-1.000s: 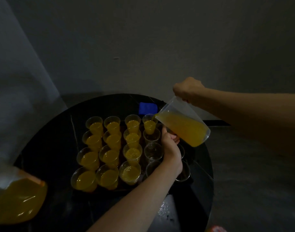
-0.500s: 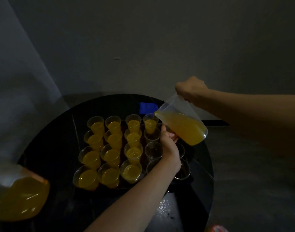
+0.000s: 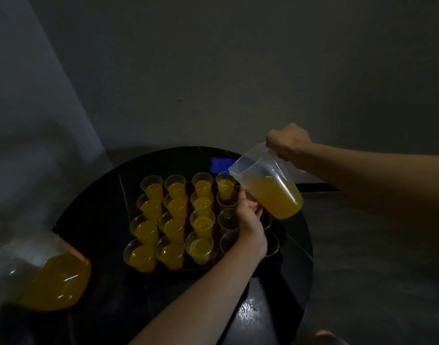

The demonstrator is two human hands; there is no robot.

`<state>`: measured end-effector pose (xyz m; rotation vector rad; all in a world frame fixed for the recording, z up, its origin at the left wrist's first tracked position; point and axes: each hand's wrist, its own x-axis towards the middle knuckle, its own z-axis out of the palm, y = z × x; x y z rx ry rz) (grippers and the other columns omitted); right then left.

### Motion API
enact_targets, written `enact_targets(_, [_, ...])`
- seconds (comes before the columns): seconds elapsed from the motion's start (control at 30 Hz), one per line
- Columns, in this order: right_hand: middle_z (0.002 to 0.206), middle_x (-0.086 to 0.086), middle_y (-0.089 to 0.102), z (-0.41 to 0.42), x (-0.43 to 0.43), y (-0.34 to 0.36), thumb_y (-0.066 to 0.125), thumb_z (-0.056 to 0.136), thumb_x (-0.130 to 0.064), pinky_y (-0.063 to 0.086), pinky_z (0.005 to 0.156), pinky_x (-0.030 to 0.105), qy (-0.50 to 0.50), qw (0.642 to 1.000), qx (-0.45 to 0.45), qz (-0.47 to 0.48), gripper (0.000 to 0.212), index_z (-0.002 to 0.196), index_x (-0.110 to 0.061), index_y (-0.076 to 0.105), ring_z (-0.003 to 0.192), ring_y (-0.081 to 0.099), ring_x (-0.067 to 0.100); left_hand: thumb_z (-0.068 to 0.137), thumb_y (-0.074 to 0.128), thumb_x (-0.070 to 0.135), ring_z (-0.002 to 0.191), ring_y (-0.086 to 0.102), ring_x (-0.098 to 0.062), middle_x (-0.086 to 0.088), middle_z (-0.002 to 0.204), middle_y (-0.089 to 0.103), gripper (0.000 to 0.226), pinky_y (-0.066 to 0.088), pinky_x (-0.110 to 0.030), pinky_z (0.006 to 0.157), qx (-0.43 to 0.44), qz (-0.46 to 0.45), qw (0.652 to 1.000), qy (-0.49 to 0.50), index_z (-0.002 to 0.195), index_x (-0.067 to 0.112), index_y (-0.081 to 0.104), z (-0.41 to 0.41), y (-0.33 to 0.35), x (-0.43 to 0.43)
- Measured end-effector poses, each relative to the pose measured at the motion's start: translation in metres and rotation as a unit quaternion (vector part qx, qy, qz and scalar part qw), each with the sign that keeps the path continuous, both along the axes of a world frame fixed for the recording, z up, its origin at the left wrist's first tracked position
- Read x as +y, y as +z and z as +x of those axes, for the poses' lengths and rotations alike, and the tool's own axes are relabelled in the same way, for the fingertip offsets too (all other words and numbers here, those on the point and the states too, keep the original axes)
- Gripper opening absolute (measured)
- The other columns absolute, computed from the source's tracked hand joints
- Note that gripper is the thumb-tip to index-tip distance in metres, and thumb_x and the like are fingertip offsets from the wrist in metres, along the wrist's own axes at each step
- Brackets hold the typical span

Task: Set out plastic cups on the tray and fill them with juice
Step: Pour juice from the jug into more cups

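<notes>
Plainly the pouring step was in hand: the translucent plastic jug of orange juice hung tilted over the far right part of the dark tray, its lip just above the far filled cup of the fourth column. The juice lay back from the lip and no stream showed. To do this well, I judged, the jug should tip slowly with the lip kept close over one rim, stopping short of the brim, since the clear plastic cups stood rim to rim and would tip easily.

The right hand had its fingers wrapped tight round the jug's handle. The left hand reached in beneath the jug, fingers curled round what looked like an empty clear cup at the tray's right side, though the dim light left that grip uncertain.

Three columns of cups stood full of juice; the other empty cups waited near the left hand. All sat on the round black worktop, with a large juice bottle at the near left.
</notes>
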<state>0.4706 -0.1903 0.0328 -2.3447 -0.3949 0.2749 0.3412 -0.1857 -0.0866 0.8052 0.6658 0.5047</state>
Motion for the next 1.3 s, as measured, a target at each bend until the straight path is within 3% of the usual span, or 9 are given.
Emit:
enact_targets(0.17, [0.076, 0.012, 0.064, -0.009, -0.009, 0.003, 0.059, 0.086, -0.036, 0.048, 0.063, 0.035, 0.039, 0.999, 0.018, -0.005, 0.032, 0.084, -0.005, 0.065, 0.067, 0.058, 0.024, 0.101, 0.028, 0.01, 0.121, 0.05, -0.023, -0.008, 0.138, 0.052, 0.058, 0.038, -0.044, 0.111, -0.017, -0.043, 0.999, -0.006, 0.155, 0.029, 0.035, -0.015, 0.005, -0.007])
enact_targets(0.6, [0.077, 0.012, 0.058, -0.016, -0.002, 0.005, 0.05, 0.091, -0.024, 0.04, 0.06, 0.03, 0.08, 0.994, 0.063, -0.047, 0.019, 0.083, -0.009, 0.058, 0.068, 0.05, 0.022, 0.094, 0.03, 0.005, 0.12, 0.056, -0.027, -0.011, 0.136, 0.055, 0.064, 0.041, -0.049, 0.111, -0.039, -0.109, 0.993, -0.012, 0.153, 0.028, 0.038, -0.027, -0.002, -0.01])
enact_targets(0.9, [0.072, 0.009, 0.053, -0.019, 0.0, -0.002, 0.049, 0.094, -0.02, 0.037, 0.055, 0.025, 0.092, 0.99, 0.074, -0.073, 0.018, 0.084, -0.007, 0.056, 0.062, 0.046, 0.018, 0.098, 0.03, 0.014, 0.12, 0.057, -0.027, -0.01, 0.131, 0.059, 0.056, 0.041, -0.049, 0.112, -0.028, -0.112, 0.993, -0.009, 0.151, 0.028, 0.042, -0.031, -0.008, -0.013])
enact_targets(1.3, [0.083, 0.013, 0.06, -0.013, 0.007, -0.007, 0.051, 0.095, -0.021, 0.041, 0.058, 0.027, 0.091, 0.987, 0.091, -0.096, 0.026, 0.103, -0.001, 0.065, 0.067, 0.052, 0.019, 0.103, 0.028, 0.019, 0.124, 0.056, -0.031, -0.015, 0.138, 0.056, 0.051, 0.039, -0.05, 0.114, -0.03, -0.145, 0.989, -0.016, 0.151, 0.024, 0.044, -0.03, -0.017, -0.007])
